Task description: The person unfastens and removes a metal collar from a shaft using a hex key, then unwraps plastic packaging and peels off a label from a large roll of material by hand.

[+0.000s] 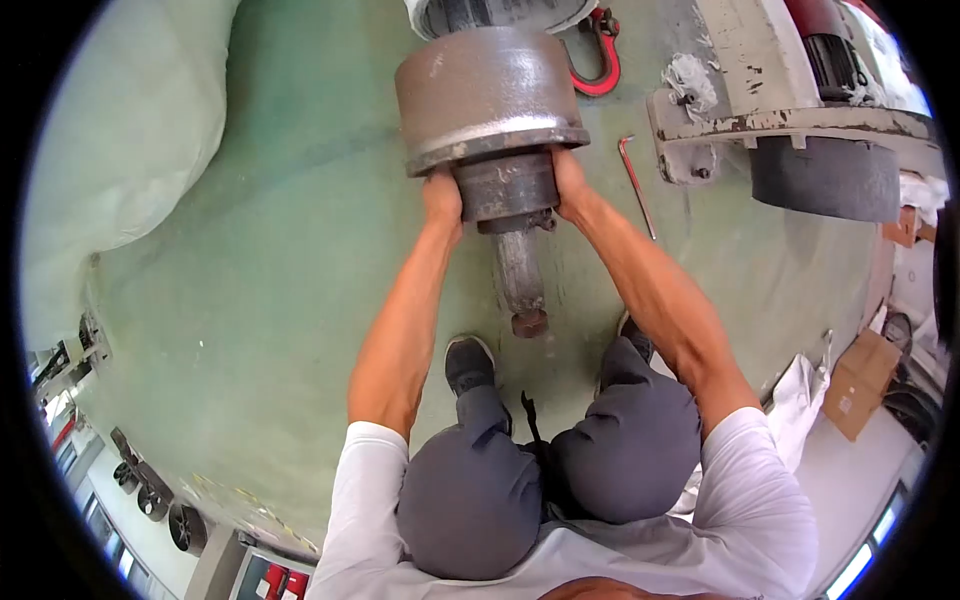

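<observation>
In the middle of the head view is a heavy, worn flanged metal wheel point(487, 85) with a stepped hub and a shaft point(519, 268) pointing back toward my knees. My left hand point(442, 198) grips the left side under the flange, against the hub. On the opposite side my right hand point(570, 182) holds the hub just below the flange. The fingers of both hands are largely hidden behind the metal. Beyond the wheel's far end stands a pale round housing point(540, 18) with a dark opening, cut off by the frame's top edge.
A red and black hook point(603, 60) lies near the wheel's far right. A bent red rod-like tool point(636, 188) rests on the green floor point(300, 270). To the right stands a machine flange point(800, 124); a pale cover point(120, 130) bulges at left. A cardboard box point(862, 375) sits lower right.
</observation>
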